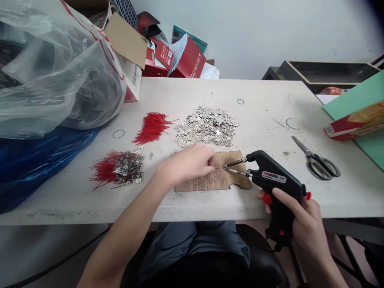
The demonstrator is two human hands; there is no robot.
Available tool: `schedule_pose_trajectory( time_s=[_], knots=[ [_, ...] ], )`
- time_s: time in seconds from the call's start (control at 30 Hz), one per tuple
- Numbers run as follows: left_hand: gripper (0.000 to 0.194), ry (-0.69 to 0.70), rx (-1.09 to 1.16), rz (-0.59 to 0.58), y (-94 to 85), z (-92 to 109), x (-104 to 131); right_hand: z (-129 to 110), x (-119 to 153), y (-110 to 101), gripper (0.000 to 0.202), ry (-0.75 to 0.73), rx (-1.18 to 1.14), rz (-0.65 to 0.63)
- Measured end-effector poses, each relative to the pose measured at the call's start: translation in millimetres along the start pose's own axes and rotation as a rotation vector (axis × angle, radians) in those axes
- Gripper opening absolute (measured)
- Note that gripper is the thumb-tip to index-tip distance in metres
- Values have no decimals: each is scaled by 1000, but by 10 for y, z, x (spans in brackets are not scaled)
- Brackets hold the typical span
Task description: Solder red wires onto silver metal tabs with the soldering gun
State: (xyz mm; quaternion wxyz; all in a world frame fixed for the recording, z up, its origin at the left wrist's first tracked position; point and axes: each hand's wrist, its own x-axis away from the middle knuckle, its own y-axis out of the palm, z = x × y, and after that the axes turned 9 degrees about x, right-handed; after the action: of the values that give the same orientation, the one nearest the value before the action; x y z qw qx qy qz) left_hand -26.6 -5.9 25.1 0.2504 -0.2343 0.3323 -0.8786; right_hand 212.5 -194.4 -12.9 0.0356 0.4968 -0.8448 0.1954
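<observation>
My right hand (pixel 303 218) grips a black soldering gun (pixel 277 188) by its handle, a finger at the red trigger. The gun's tip touches down over a brown cardboard piece (pixel 204 182), where a small metal part (pixel 225 167) lies. My left hand (pixel 195 162) is closed in a pinch on a thin red wire (pixel 218 168), whose end reaches that part. Behind the cardboard is a heap of small silvery metal tabs (pixel 207 126). To its left lies a bundle of red wires (pixel 152 128). Nearer on the left, a pile of wires with tabs attached (pixel 118 168) rests on the table.
Scissors (pixel 318 160) lie right of the gun, near a red box (pixel 354 122) and a green board (pixel 360 96). Plastic bags (pixel 60 72) crowd the table's left side. Green rubber bands (pixel 118 134) and loose wire strands (pixel 283 125) lie on the white table (pixel 258 108).
</observation>
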Motion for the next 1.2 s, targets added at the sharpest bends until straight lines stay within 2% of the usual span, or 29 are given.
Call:
schedule_pose_trajectory(
  time_s=[0.33, 0.6, 0.9, 1.2],
  knots=[
    [14, -43, 50, -31, -39, -32, 27, 104, -35, -52, 44, 29, 38, 21],
    [12, -58, 82, -62, -125, -59, 67, 153, -55, -56, 46, 47, 24, 33],
    [13, -33, 58, -39, -98, -112, 61, 114, -25, -44, 48, 50, 30, 37],
    [13, -47, 40, -40, -106, -20, 53, 138, -54, -48, 44, 6, 12, 22]
  ],
)
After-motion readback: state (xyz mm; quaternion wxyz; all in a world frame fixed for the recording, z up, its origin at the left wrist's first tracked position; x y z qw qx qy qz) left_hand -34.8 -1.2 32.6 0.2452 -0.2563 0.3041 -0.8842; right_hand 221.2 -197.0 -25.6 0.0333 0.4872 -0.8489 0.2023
